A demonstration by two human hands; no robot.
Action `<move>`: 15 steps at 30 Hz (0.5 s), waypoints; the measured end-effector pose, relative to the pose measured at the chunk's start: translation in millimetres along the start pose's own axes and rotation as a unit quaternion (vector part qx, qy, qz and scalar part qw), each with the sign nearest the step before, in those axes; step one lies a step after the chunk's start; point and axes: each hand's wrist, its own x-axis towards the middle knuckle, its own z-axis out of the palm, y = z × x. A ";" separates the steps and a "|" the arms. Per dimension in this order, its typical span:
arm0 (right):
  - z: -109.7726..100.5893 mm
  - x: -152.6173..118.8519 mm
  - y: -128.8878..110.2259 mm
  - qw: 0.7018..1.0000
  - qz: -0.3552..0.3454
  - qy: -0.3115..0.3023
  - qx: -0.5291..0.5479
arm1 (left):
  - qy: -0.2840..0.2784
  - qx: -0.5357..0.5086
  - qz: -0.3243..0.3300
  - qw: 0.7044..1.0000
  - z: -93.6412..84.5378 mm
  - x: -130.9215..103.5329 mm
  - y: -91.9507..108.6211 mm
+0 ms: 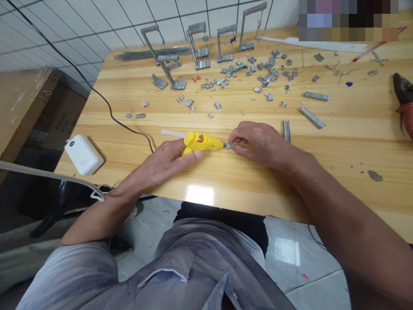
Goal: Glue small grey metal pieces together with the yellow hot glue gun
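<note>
My left hand (172, 160) is wrapped round a yellow hot glue gun (209, 142), whose nozzle points right. A whitish glue stick (172, 134) juts from its back end. Between the thumb and fingers of my right hand (253, 142) is a small grey metal staple piece (228, 146), right at the nozzle tip. Whether nozzle and piece touch is hard to make out. Just beyond my right wrist lies a short grey staple strip (287, 131). Further back, several small upright frames (178, 84) built from grey staple strips stand on the wooden table (155, 92).
Loose staple bits (267, 77) lie scattered across the table's back half. Two longer strips (312, 117) lie to the right, with red-handled pliers (405, 103) at the far right. A white power bank (84, 155) sits at the left edge, near a black cable (111, 110).
</note>
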 end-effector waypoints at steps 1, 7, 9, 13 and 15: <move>0.2 -0.1 0.3 1.000 0.000 0.000 0.000 | -0.001 0.000 0.001 1.000 0.4 0.3 0.0; -0.4 0.1 0.4 1.000 0.006 -0.008 -0.004 | -0.025 -0.004 -0.007 1.000 -3.5 4.7 7.7; -1.0 0.3 -0.3 1.000 0.011 -0.011 -0.003 | -0.040 -0.010 -0.009 0.999 -5.2 6.6 9.4; -1.3 0.4 -1.0 1.000 0.012 -0.010 -0.001 | -0.035 -0.031 -0.018 0.999 -4.6 7.5 5.4; -1.0 0.3 -0.3 1.000 0.010 -0.010 -0.001 | -0.014 -0.041 -0.033 0.999 -3.9 6.1 1.5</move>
